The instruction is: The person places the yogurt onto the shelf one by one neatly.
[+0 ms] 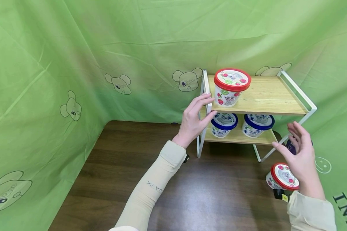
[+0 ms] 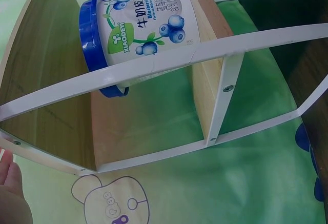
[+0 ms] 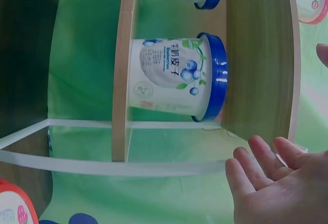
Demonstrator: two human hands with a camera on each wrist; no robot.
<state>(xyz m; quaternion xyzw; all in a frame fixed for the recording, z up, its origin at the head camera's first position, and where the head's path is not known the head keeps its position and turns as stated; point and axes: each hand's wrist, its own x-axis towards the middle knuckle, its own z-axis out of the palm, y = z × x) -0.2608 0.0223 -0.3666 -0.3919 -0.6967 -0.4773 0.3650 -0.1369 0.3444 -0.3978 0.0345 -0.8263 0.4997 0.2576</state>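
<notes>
A two-tier rack with wooden boards and a white metal frame stands at the right. On its top board, at the left end, sits a tub with a red lid and strawberry print. My left hand is beside that tub at the rack's left post, fingers extended; whether it touches either, I cannot tell. On the lower board are two blueberry tubs with blue lids, a left one and a right one. My right hand, fingers slightly bent and holding nothing, hovers off the rack's right side.
Another red-lidded tub is on the dark wooden floor, partly behind my right forearm. A small black object with a yellow label lies by it. Green fabric with cartoon prints hangs behind the rack and at both sides.
</notes>
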